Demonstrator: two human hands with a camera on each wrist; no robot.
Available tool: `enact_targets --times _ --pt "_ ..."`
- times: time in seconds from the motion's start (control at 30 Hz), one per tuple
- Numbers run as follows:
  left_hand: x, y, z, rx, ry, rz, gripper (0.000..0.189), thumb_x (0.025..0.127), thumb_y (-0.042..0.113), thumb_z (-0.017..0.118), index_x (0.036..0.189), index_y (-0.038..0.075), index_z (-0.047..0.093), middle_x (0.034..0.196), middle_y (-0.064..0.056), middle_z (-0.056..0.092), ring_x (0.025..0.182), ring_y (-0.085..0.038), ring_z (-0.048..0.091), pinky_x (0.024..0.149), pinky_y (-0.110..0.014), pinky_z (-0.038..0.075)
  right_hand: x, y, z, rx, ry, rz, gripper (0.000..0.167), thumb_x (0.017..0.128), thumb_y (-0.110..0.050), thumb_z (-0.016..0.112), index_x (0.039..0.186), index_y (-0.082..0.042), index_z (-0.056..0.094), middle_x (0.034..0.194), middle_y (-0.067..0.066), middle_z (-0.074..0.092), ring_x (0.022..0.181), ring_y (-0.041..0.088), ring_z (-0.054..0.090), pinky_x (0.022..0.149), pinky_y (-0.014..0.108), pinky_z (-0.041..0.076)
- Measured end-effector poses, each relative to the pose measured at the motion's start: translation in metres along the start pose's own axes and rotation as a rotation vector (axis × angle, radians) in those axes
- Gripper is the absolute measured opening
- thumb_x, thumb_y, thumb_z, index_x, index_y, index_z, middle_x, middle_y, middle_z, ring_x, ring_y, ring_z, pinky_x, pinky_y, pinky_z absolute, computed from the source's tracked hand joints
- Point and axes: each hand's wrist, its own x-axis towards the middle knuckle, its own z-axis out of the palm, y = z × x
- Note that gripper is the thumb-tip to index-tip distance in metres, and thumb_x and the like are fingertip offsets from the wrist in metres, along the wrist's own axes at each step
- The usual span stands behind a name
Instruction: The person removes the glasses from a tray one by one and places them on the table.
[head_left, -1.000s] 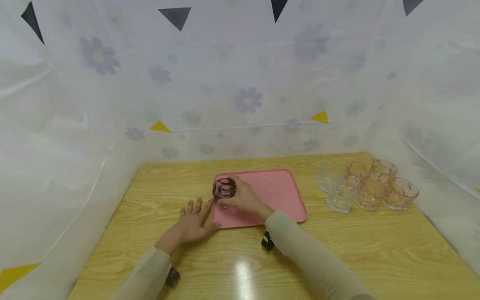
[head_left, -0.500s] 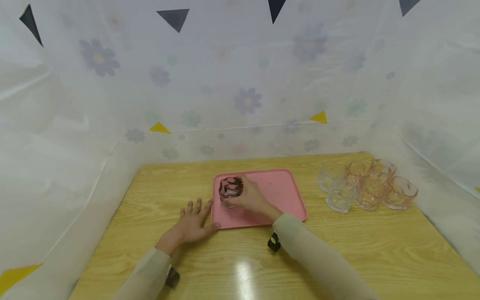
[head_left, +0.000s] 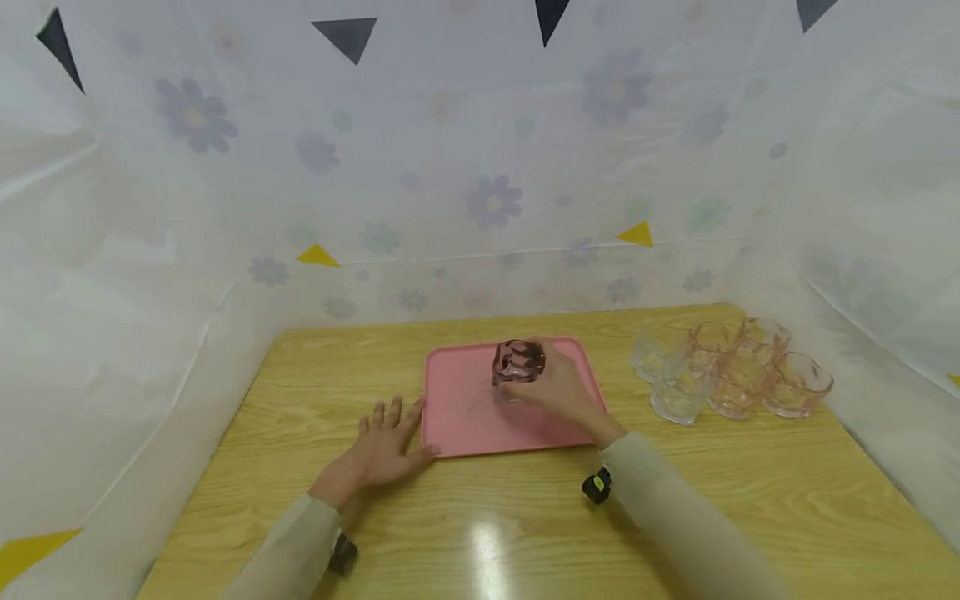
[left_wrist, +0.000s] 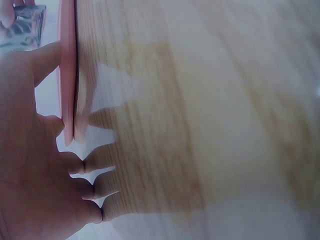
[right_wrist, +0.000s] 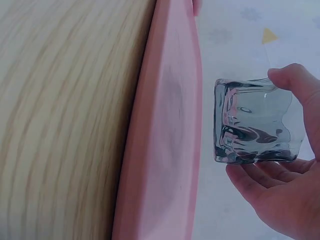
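Observation:
My right hand (head_left: 558, 383) grips a dark, tinted drinking glass (head_left: 517, 363) over the pink tray (head_left: 457, 425). In the right wrist view the thumb lies on one side of the glass (right_wrist: 255, 122) and the fingers on the other, with its base above the tray's surface. My left hand (head_left: 382, 446) lies flat on the table at the tray's left edge, fingers spread. Its thumb and index finger touch the tray rim (left_wrist: 67, 65), as the left wrist view shows.
Several clear and pink-tinted glasses (head_left: 738, 383) stand grouped on the right of the wooden table (head_left: 315, 375). White floral sheeting (head_left: 495, 150) encloses the back and both sides.
The right hand has carried the dark glass from the tray's left side rightward and a little back, to above the tray's middle. The left hand stays in place.

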Motion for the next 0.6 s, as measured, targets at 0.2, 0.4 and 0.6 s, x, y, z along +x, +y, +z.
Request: enact_targets --times 0.2,0.4,0.6 --pt "0.0 0.0 -0.001 0.0 -0.003 0.0 0.091 0.103 0.066 0.05 0.171 0.017 0.016 0.171 -0.035 0.008 0.156 -0.062 0.0 0.122 -0.081 0.003 -0.013 0.014 -0.025 -0.002 0.03 -0.024 0.09 0.083 -0.032 0.091 0.154 -0.003 0.045 0.143 0.025 0.06 0.126 0.041 0.063 0.101 0.057 0.057" --pt "0.0 0.0 -0.001 -0.005 -0.003 0.005 0.09 0.103 0.066 0.049 0.171 0.017 0.015 0.171 -0.035 0.008 0.156 -0.062 -0.001 0.122 -0.08 0.001 -0.036 0.026 -0.046 -0.035 0.049 -0.006 0.095 0.084 -0.033 0.091 0.157 -0.001 0.04 0.142 0.027 0.061 0.124 0.042 0.065 0.096 0.054 0.06" --pt "-0.002 0.003 0.0 -0.044 0.028 0.027 0.091 0.101 0.064 0.054 0.17 0.013 0.021 0.169 -0.039 0.011 0.155 -0.065 0.001 0.12 -0.083 0.001 -0.056 0.034 -0.066 -0.085 0.069 -0.008 0.092 0.084 -0.034 0.091 0.153 0.002 0.042 0.137 0.029 0.063 0.115 0.04 0.068 0.085 0.046 0.061"
